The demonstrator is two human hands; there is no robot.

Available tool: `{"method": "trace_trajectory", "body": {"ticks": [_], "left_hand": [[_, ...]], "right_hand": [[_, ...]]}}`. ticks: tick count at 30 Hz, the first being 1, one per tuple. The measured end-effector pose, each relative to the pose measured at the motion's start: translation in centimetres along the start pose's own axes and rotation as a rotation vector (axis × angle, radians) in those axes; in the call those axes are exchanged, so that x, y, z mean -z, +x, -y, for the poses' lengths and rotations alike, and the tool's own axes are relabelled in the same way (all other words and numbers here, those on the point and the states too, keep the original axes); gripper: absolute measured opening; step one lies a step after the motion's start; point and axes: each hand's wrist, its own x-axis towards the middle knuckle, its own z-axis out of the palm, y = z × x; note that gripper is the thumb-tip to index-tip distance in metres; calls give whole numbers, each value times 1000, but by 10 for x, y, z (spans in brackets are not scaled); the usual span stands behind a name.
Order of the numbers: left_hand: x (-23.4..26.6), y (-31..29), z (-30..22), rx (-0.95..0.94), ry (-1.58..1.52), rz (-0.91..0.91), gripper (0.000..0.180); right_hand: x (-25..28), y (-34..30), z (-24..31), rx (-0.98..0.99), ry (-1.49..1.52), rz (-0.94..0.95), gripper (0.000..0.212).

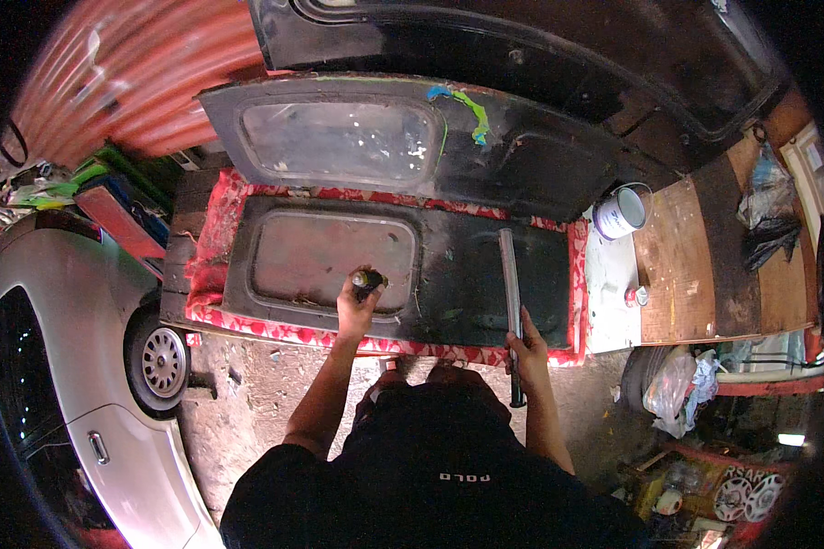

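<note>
My left hand [353, 309] is wrapped round a short, dark, rounded object [368, 279] whose kind I cannot make out. It is over the recessed, reddish-grey area of a dark panel [444, 274]. My right hand [527, 348] grips a long, straight grey bar [509, 274] with a dark lower end, near the panel's front edge. The bar points away from me over the panel's right part. Beneath the panel lies a red-and-white patterned cloth [265, 324], showing round the edges.
A second dark panel [339, 142] with blue and green marks leans behind, below a larger black panel [522, 55]. On the right are a paint can [621, 212], a small tin [637, 296] and a hanging plastic bag [767, 206]. A silver car [73, 339] stands at left.
</note>
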Motion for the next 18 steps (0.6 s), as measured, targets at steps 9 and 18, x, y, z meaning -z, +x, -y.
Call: {"method": "trace_trajectory", "body": {"ticks": [9,18], "left_hand": [[6,-6,-7,-20,-33,9,41],[-52,71,-64,-172,-6,-113,43]], "right_hand": [[7,10,-9,60,-3,50,63],[32,48,-32,92,115,115,65]]}}
